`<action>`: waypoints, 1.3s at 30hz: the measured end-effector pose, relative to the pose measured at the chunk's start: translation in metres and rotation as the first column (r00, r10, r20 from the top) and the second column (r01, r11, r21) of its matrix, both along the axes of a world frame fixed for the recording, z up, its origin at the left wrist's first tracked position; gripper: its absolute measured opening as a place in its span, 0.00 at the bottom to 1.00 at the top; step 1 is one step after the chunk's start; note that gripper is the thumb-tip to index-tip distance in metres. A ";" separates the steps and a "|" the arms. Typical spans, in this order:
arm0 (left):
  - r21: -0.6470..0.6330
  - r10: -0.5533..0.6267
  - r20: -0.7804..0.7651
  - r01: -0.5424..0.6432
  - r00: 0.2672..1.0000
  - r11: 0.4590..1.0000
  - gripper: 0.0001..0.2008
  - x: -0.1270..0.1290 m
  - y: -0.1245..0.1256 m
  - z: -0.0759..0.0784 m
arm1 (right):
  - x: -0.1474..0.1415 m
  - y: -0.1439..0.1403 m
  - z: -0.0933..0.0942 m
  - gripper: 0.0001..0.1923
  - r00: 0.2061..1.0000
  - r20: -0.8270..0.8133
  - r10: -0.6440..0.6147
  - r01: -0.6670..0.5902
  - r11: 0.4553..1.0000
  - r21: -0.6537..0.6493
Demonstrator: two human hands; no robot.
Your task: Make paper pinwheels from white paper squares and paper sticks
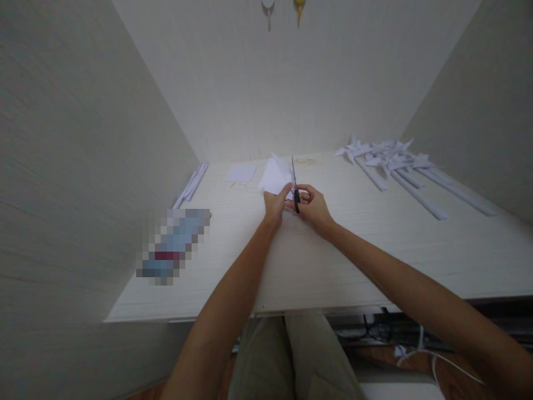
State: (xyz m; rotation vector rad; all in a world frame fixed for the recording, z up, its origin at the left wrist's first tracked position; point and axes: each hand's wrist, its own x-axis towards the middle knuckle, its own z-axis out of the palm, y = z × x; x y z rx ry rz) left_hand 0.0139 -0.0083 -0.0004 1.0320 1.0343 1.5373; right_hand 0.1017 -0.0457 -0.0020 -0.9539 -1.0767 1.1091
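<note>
Upright, scissors (pixel 295 180) blades pointing away.

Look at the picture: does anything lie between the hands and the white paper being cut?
Nothing visible does. The left hand already grips the paper at its near edge, and the right hand holds the scissors with the blades up against the paper's right side.

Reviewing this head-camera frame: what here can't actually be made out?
- Pixelated object at the desk's left: blurred beyond recognition.
- Scissors: handles covered by the right hand; whether the blades are cutting the white paper is too small to tell.
- Left hand: its fingertips hidden behind the paper.
- Two hanging items at the top: cut off by the frame edge.
</note>
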 end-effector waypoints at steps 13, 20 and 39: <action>-0.006 0.044 0.009 -0.044 0.999 0.999 0.13 -0.002 0.001 0.000 | 0.011 0.003 0.002 0.22 0.993 -0.056 -0.099 0.096 0.993 -0.066; -0.022 0.051 -0.017 -0.052 0.999 0.998 0.13 -0.002 -0.001 0.002 | 0.014 0.003 0.002 0.22 0.992 -0.105 -0.070 0.062 0.995 -0.080; 0.012 0.026 -0.078 -0.025 0.997 1.000 0.12 -0.001 -0.003 0.005 | 0.011 0.000 0.005 0.23 0.994 -0.065 -0.083 0.079 0.995 -0.063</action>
